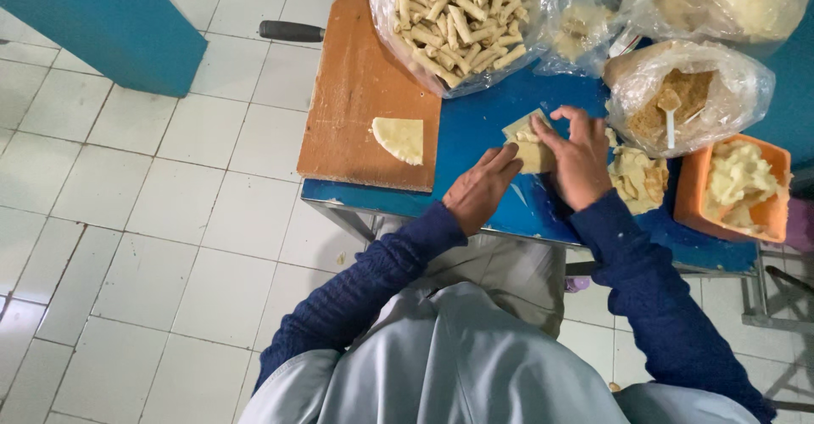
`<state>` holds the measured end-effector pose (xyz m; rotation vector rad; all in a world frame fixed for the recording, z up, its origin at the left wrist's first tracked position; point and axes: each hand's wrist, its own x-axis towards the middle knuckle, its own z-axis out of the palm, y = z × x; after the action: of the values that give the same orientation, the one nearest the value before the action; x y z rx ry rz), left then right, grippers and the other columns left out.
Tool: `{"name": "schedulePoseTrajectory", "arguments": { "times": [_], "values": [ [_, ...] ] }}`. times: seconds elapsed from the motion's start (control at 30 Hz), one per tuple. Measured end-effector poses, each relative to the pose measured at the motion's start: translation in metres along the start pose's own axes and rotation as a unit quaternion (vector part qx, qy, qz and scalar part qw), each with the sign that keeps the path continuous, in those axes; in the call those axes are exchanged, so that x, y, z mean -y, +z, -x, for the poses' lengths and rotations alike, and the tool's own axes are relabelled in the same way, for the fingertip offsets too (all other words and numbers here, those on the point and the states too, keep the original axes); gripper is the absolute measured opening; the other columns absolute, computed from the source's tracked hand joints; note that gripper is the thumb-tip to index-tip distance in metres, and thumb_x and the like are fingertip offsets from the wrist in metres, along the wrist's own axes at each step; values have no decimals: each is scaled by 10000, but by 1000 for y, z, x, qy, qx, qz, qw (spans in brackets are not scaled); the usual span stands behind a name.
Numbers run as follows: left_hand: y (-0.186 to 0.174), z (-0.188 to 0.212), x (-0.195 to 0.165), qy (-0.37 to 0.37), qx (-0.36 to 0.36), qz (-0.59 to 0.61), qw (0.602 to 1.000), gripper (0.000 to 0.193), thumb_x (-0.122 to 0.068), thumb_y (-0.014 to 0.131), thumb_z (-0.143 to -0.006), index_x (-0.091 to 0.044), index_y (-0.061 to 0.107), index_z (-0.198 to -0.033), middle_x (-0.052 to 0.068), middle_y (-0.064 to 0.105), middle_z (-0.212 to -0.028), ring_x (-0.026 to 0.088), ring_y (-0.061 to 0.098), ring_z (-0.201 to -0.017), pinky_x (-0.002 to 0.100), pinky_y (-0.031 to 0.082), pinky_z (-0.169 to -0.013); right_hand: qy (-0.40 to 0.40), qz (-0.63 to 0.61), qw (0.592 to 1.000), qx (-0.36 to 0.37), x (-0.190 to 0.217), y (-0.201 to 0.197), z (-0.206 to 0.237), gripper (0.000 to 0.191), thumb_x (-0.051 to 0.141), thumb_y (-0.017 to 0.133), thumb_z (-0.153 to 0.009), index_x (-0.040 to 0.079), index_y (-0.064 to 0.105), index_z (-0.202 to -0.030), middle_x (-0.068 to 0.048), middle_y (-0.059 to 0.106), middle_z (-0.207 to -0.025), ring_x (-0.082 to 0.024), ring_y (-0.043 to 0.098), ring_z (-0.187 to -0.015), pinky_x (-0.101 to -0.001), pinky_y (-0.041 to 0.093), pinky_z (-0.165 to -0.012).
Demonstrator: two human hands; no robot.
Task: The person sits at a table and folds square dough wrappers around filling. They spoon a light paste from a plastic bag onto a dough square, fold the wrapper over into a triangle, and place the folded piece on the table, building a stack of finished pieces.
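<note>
Pressing down on a pale piece of dough wrapper [530,146] at the centre right of the frame, the right hand [579,163] curls its fingers over the sheet's far edge while the left hand [480,188] lies flat beside it, fingertips touching the near side; neither hand closes fully around it, and the fold under the fingers is probably partly rolled, though the view is too coarse to be sure. The wrapper lies on a blue table [475,140]. Left of the hands, a quarter-round sheet of dough [400,138] rests on a wooden board [352,76]. Above, at the top of the frame, a clear bag of finished rolls [456,17] stands open. To the right sit a bag of brown filling [682,93] with a white spoon, a stack of wrappers [636,178] and an orange tub [736,191].
</note>
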<state>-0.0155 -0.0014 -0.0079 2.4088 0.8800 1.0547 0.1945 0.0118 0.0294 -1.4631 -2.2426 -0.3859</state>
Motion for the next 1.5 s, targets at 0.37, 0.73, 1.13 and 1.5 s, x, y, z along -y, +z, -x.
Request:
{"name": "schedulePoseTrajectory", "arguments": {
  "times": [0.37, 0.73, 1.13, 1.5],
  "values": [
    [4, 1, 4, -6, 17, -2, 1000, 453, 56, 554, -819, 60, 608, -1269, 224, 518, -1401, 389, 534, -1251, 415, 500, -1018, 72, -235, 964, 97, -9, -10, -27, 494, 82, 729, -916, 141, 637, -1398, -101, 721, -1010, -248, 686, -882, -342, 533, -770],
    [9, -12, 14, -79, -59, 96, 991, 285, 19, 597, -916, -2, 650, -1195, 182, 588, -1261, 372, 587, -1188, 435, 525, -979, 57, -559, 825, -65, -30, -74, -125, 327, 109, 556, -1144, -11, 578, -1447, -79, 667, -1365, -133, 652, -1239, -260, 540, -1040],
    [30, -58, 17, -201, -105, -179, 957, 258, -130, 682, -834, -9, 594, -1044, 144, 535, -1109, 332, 532, -1070, 446, 466, -841, 222, 79, 969, -71, -75, -66, 64, 100, 27, 635, -1021, 62, 674, -1106, -174, 713, -1022, -408, 679, -978, -529, 513, -819],
    [41, -59, 15, -122, -68, -221, 965, 182, -31, 585, -930, -60, 499, -1087, 136, 618, -922, 313, 688, -814, 431, 561, -640, 238, 130, 962, -34, -99, -21, 54, 219, 168, 772, -982, 37, 678, -1132, -190, 685, -1074, -401, 679, -905, -516, 531, -778]
  ]
}}
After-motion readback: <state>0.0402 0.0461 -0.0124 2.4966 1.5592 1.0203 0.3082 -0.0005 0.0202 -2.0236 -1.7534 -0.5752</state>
